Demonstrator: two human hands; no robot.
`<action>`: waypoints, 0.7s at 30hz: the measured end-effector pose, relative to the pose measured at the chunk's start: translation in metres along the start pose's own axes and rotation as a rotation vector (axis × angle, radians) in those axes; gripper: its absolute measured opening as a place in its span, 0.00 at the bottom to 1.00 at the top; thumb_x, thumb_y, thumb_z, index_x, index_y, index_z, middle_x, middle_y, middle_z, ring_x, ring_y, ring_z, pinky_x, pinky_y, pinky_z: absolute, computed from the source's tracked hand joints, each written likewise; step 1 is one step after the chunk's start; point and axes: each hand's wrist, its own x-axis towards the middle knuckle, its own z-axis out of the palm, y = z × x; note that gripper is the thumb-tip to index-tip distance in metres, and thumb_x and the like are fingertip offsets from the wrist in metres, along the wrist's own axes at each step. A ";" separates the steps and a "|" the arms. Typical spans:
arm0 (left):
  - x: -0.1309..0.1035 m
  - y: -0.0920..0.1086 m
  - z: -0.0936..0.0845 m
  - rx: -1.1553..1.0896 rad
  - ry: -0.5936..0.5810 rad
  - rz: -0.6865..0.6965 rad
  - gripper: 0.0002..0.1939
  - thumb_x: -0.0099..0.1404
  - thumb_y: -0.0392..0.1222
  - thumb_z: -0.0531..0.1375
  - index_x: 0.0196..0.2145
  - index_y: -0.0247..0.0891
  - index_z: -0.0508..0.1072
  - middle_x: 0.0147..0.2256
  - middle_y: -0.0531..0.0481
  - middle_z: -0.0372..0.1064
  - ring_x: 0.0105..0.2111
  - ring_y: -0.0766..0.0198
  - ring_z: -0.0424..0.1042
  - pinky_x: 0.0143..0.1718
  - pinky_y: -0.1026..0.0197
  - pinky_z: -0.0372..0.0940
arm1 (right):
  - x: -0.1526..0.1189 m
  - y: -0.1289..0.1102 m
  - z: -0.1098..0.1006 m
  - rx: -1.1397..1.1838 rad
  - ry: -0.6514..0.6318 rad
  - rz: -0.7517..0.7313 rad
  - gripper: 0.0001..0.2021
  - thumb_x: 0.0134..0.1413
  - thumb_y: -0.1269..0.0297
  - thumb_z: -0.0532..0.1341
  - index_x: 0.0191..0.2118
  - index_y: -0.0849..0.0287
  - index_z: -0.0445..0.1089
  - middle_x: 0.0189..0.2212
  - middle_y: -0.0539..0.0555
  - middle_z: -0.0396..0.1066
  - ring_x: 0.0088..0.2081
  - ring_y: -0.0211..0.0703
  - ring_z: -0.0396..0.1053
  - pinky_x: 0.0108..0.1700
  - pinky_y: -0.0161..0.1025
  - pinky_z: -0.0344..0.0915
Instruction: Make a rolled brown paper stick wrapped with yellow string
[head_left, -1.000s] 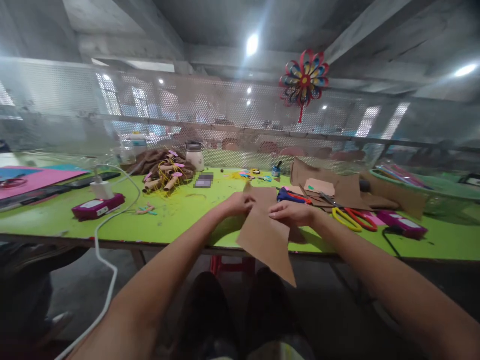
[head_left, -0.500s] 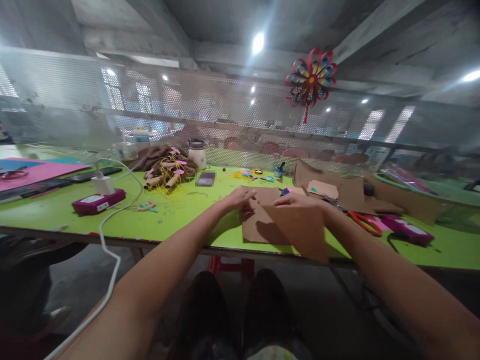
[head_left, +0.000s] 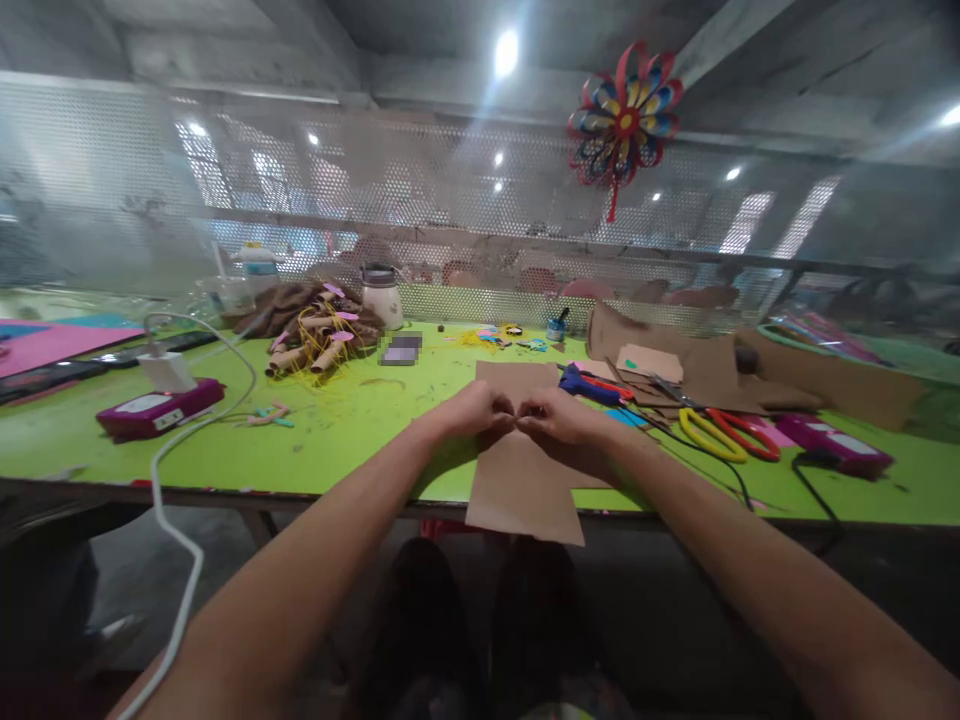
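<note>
- Paper [head_left: 525, 495], brown and stiff-looking, straight ahead of the body, lower edge hanging past the near rim of the green table [head_left: 352, 440]; more brown beyond the fingers, impossible to tell whether one sheet or two.
- Left hand [head_left: 487, 408] curled, apparently pinching the paper between thumb and fingers.
- Right hand [head_left: 559, 412] in a mirrored pinch, just beside the left or touching; exact contact hidden.
- Likely step in hand: working the upper edge of the held part, perhaps a fold or roll; detail too small to be sure.
- Next move, by judgement, calling for even pressure from both pinches and a straight edge.
- Near on the right: blue tool [head_left: 592, 387], then scissors [head_left: 712, 414] with yellow and red loops.
- Pale labels [head_left: 142, 404] on the left purple box [head_left: 169, 412] and right purple box [head_left: 832, 446], print unreadable; marks on the pale jar [head_left: 382, 302] equally unclear; no legible brand.
</note>
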 end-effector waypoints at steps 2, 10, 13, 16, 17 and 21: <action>0.002 0.002 0.002 0.066 0.022 0.069 0.08 0.54 0.40 0.60 0.30 0.36 0.78 0.27 0.48 0.72 0.28 0.64 0.66 0.30 0.64 0.57 | 0.000 0.000 0.002 -0.046 0.023 -0.029 0.10 0.55 0.62 0.57 0.33 0.62 0.73 0.30 0.56 0.69 0.31 0.40 0.62 0.33 0.35 0.56; 0.003 0.000 0.009 0.237 0.026 0.143 0.09 0.57 0.42 0.59 0.30 0.35 0.77 0.27 0.48 0.70 0.27 0.64 0.64 0.28 0.64 0.54 | -0.002 0.004 0.004 -0.022 0.037 -0.103 0.07 0.54 0.66 0.59 0.33 0.63 0.73 0.29 0.54 0.69 0.31 0.38 0.63 0.32 0.34 0.55; 0.003 -0.004 0.009 0.246 0.019 0.151 0.09 0.58 0.42 0.58 0.30 0.35 0.76 0.27 0.48 0.69 0.27 0.65 0.64 0.28 0.65 0.55 | -0.002 0.011 0.001 0.009 0.009 -0.139 0.07 0.54 0.67 0.58 0.34 0.61 0.73 0.31 0.55 0.70 0.31 0.39 0.64 0.33 0.35 0.56; 0.003 -0.005 0.009 0.262 0.032 0.145 0.08 0.58 0.42 0.58 0.30 0.35 0.75 0.28 0.48 0.69 0.27 0.65 0.64 0.28 0.65 0.55 | -0.004 0.016 -0.003 -0.007 -0.018 -0.135 0.07 0.54 0.67 0.58 0.33 0.61 0.73 0.30 0.55 0.70 0.31 0.40 0.64 0.33 0.35 0.57; 0.003 -0.006 0.009 0.264 0.034 0.149 0.08 0.58 0.41 0.58 0.31 0.35 0.74 0.28 0.48 0.68 0.28 0.65 0.64 0.29 0.65 0.56 | -0.005 0.017 -0.004 -0.017 -0.025 -0.137 0.07 0.54 0.67 0.57 0.34 0.61 0.73 0.31 0.55 0.70 0.31 0.40 0.64 0.33 0.35 0.57; 0.003 -0.010 0.011 0.270 0.039 0.169 0.07 0.58 0.37 0.57 0.32 0.35 0.73 0.30 0.48 0.68 0.30 0.64 0.65 0.31 0.65 0.58 | -0.008 0.018 -0.008 -0.066 -0.052 -0.141 0.07 0.54 0.69 0.56 0.35 0.60 0.72 0.32 0.55 0.71 0.32 0.41 0.65 0.33 0.35 0.57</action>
